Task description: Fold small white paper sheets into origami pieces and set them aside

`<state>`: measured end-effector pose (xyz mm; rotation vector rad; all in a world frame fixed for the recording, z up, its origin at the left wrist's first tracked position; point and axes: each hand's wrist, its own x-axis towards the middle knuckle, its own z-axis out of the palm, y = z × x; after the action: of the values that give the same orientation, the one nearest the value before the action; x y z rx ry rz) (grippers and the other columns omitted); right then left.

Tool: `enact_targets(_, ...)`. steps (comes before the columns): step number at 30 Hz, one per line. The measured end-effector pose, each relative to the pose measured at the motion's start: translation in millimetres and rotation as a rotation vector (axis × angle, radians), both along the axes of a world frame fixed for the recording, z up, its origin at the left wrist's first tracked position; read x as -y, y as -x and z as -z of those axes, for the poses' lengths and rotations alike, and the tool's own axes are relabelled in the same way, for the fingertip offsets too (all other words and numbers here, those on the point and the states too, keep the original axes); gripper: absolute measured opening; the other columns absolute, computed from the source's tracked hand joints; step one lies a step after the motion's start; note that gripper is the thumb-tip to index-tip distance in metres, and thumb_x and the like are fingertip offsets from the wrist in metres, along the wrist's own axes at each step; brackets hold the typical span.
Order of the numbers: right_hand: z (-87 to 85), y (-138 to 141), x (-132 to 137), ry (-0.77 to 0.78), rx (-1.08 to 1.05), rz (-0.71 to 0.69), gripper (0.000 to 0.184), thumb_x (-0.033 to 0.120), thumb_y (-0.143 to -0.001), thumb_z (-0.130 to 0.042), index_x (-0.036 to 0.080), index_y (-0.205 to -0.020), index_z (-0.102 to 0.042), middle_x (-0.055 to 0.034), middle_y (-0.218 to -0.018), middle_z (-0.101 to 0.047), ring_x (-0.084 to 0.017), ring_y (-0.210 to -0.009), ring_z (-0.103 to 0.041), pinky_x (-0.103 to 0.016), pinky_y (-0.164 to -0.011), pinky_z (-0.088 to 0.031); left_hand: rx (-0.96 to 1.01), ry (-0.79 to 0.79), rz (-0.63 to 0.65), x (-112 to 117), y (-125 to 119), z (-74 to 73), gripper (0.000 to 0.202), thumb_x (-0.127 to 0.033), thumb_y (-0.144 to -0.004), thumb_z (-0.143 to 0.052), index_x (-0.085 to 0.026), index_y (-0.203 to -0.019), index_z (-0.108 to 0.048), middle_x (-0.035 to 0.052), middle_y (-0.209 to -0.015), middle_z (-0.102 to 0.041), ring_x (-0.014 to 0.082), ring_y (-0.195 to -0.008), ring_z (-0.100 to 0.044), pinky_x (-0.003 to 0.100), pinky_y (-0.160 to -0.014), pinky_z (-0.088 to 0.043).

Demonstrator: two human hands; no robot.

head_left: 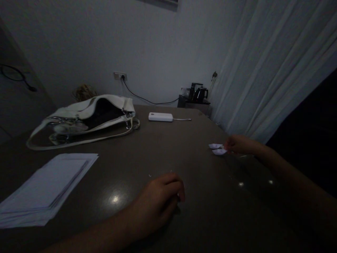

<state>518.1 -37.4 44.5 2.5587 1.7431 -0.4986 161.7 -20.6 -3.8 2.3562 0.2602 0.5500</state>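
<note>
The room is dim. My left hand [160, 196] rests on the dark table [200, 196] near the front middle, fingers curled under into a loose fist; nothing shows in it. My right hand [238, 144] reaches out to the right side of the table, fingers closed at the edge of two small folded white paper pieces [218, 149] that lie side by side. Whether it grips the nearer piece or only touches it is unclear.
A stack of white paper sheets [46, 188] lies at the front left. An open white handbag [86, 119] sits at the back left, a white power bank [160, 117] with a short cable behind the middle. A curtain [273, 70] hangs right; a kettle [198, 93] stands beyond.
</note>
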Motion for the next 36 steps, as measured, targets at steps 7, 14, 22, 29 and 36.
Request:
enact_targets(7, 2.4, -2.9, -1.6, -0.004, -0.009, -0.010, 0.014, 0.016, -0.072, -0.052, 0.013, -0.065, -0.063, -0.0087, -0.068, -0.067, -0.014, -0.056, -0.059, -0.022, -0.051, -0.043, -0.017, -0.010, 0.009, -0.2, 0.1, -1.7, 0.028, 0.004, -0.071, -0.039, -0.017, -0.082, -0.054, 0.0036, -0.092, -0.056, 0.0133, -0.083, -0.054, 0.023, -0.069, -0.043)
enact_targets(14, 3.3, -2.9, -1.0, -0.004, -0.037, 0.017, 0.013, 0.013, -0.072, -0.051, 0.012, -0.067, -0.063, -0.0072, -0.065, -0.065, -0.013, -0.051, -0.058, -0.022, -0.049, -0.041, -0.024, -0.010, 0.007, -0.4, 0.1, -2.3, 0.028, 0.004, -0.071, -0.039, -0.017, -0.082, -0.054, 0.0030, -0.092, -0.055, 0.0130, -0.084, -0.054, 0.023, -0.070, -0.043)
enact_targets(22, -2.0, 3.0, 0.3, 0.004, -0.063, 0.035, 0.017, 0.021, -0.077, -0.051, 0.010, -0.071, -0.062, -0.0100, -0.069, -0.066, -0.012, -0.051, -0.057, -0.022, -0.048, -0.041, -0.033, -0.015, 0.015, -0.3, 0.4, -1.2, 0.027, 0.003, -0.071, -0.040, -0.017, -0.082, -0.054, 0.0035, -0.092, -0.055, 0.0138, -0.084, -0.053, 0.023, -0.070, -0.043)
enact_targets(29, -1.2, -3.8, -0.5, -0.009, -0.038, -0.031, 0.024, 0.035, -0.071, -0.059, 0.012, -0.068, -0.065, -0.0079, -0.065, -0.065, -0.016, -0.056, -0.060, -0.022, -0.049, -0.042, -0.032, -0.018, 0.017, -0.8, 0.4, -1.0, 0.028, 0.004, -0.071, -0.040, -0.017, -0.082, -0.053, 0.0030, -0.092, -0.055, 0.0130, -0.083, -0.053, 0.022, -0.069, -0.042)
enact_targets(36, 2.2, -8.8, -1.2, 0.000, -0.084, -0.067, 0.026, 0.037, -0.065, -0.063, 0.014, -0.073, -0.068, -0.0076, -0.069, -0.067, -0.018, -0.060, -0.062, -0.023, -0.052, -0.044, -0.041, -0.020, 0.021, -0.4, -0.1, -2.5, 0.026, 0.003, -0.072, -0.040, -0.017, -0.082, -0.053, 0.0034, -0.092, -0.055, 0.0130, -0.083, -0.053, 0.022, -0.069, -0.042)
